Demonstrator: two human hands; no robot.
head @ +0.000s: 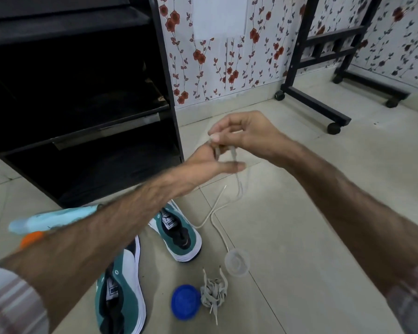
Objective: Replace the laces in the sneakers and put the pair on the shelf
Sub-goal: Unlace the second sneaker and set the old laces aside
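Both forearms reach to 12 o'clock, where right hand [246,133] pinches a lace [217,208] and left hand [210,162], fingers straight, touches it. Lace trails to 6 o'clock on floor [299,213]. Sneakers [176,230] lie at 7 o'clock beside shelf [82,116].

I see two sneakers [176,233] in teal green, white and black on pale beige floor tiles [299,225], a cream lace [217,213], a grey lace bundle [214,294], a blue lid [185,301], black shelving [82,104], and white wallpaper [227,56] with red flowers.
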